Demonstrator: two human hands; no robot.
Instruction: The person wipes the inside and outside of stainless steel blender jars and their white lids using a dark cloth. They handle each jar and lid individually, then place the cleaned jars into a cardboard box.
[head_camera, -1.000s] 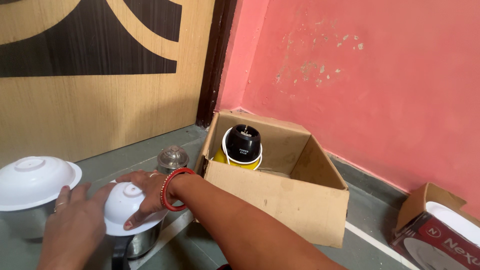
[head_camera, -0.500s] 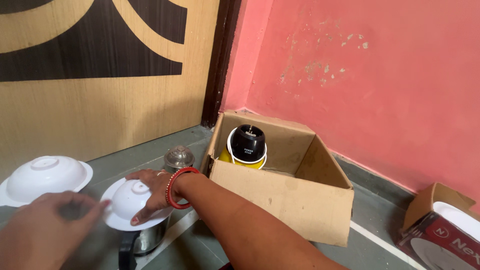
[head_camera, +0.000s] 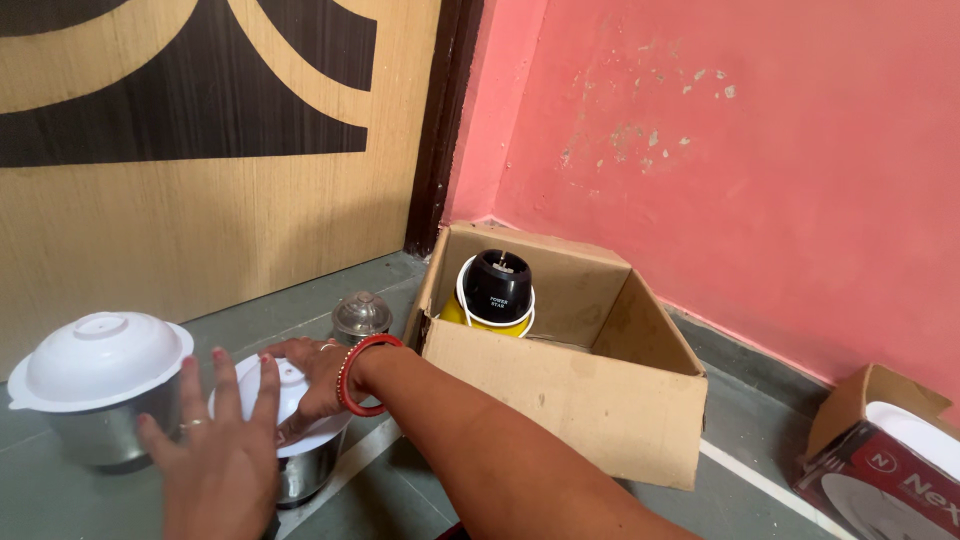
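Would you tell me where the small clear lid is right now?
In the head view, the small clear lid sits on the floor, left of the cardboard box, just beyond the right hand.

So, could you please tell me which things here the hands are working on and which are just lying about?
In hand:
- right hand resting on the white lid of the small steel jar
- left hand spread over the same lid

Lying about:
- bigger lidded jar
- clear cap
- open carton holding the mixer base
- printed box

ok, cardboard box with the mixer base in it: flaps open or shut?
Open. The cardboard box has its top flaps up, and the yellow and black mixer base shows inside from above.
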